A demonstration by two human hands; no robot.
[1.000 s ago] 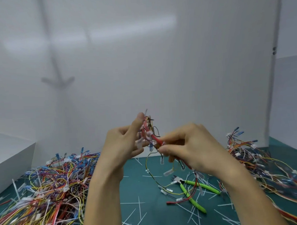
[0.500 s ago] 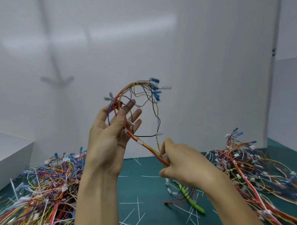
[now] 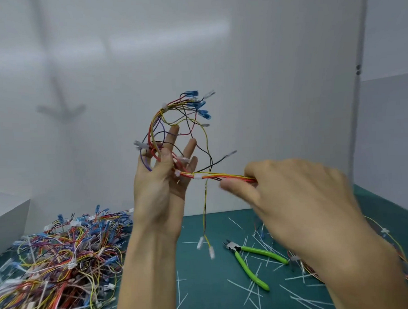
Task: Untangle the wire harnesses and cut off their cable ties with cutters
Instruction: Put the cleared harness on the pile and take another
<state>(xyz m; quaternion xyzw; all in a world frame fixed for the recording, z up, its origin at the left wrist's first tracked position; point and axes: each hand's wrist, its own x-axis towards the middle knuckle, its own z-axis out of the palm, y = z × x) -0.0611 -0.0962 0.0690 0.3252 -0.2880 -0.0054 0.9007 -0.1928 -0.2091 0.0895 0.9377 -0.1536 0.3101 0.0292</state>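
Up and out to the right goes the right hand (image 3: 298, 197) since half a second ago, drawing the multicoloured wire harness (image 3: 206, 176) taut and level in mid-air. Its thumb and forefinger pinch the bundle. The left hand (image 3: 160, 186) has its fingers fanned and its thumb pins the looped wires. The green-handled cutters (image 3: 250, 266) lie untouched on the teal mat (image 3: 216, 298).

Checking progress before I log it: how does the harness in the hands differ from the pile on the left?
The held harness is one bundle; the pile is many, tangled together. The held harness is raised, stretched between the left hand and right hand; the pile lies on the mat. Both have multicoloured wires and blue terminals.
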